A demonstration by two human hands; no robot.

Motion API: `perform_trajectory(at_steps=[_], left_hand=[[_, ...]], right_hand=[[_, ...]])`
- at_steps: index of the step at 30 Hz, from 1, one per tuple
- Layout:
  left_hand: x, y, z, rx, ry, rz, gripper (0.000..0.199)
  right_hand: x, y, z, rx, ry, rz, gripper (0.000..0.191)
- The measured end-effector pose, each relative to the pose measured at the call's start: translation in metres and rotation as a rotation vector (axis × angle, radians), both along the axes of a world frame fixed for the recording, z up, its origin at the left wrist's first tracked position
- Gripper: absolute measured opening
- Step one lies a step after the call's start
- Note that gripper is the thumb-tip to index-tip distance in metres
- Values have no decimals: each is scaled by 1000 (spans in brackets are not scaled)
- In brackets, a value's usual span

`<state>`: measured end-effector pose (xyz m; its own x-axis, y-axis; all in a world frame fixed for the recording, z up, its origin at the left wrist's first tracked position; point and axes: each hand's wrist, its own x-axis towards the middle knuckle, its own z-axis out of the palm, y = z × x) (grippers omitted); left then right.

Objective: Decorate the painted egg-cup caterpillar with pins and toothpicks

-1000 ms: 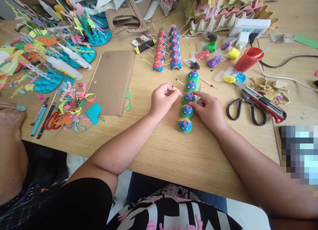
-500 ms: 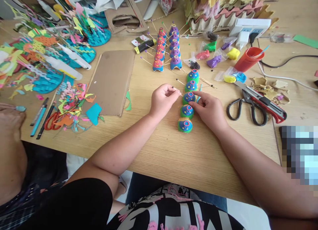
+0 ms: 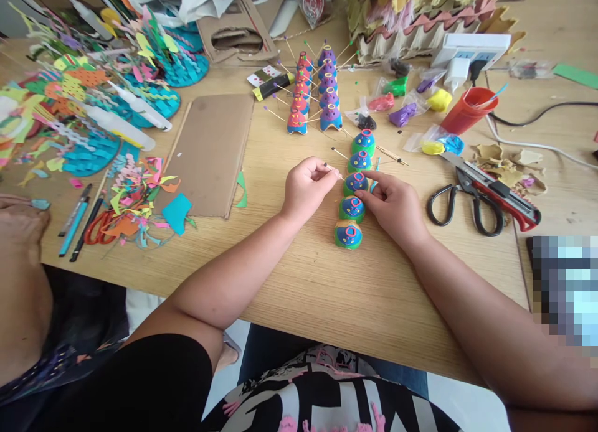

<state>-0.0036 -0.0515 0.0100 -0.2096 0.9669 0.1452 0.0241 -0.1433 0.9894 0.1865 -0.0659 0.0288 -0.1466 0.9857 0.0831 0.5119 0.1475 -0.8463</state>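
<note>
My left hand (image 3: pixel 306 186) pinches a thin stick with a dark tip (image 3: pixel 331 169), its far end at the left side of the middle blue-and-green egg-carton cup figure (image 3: pixel 356 183). With thumb and forefinger, my right hand (image 3: pixel 393 201) holds that same figure from its right side. The figure belongs to a row of several, each with yellow dots and a pink ring on top; the nearest one (image 3: pixel 348 235) stands closest to me. Another dark-tipped stick (image 3: pixel 340 152) juts from the left of the figure behind. Behind them stand red figures (image 3: pixel 299 111) and purple figures (image 3: pixel 330 116) with sticks.
On the right lie black-handled scissors (image 3: pixel 476 205), a red utility knife (image 3: pixel 507 195) and a red cup (image 3: pixel 468 111). A cardboard sheet (image 3: pixel 212 152), paper scraps (image 3: pixel 135 195) and glue bottles (image 3: pixel 119 127) lie left. Another person's hand (image 3: pixel 21 230) rests at the far left edge.
</note>
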Motion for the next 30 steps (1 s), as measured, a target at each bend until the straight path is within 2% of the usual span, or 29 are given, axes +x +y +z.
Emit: perform_trajectory(at_steps=[30], left_hand=[[-2, 2, -6, 10, 58, -19, 22]], right_hand=[[-1, 1, -1, -8, 23, -10, 39]])
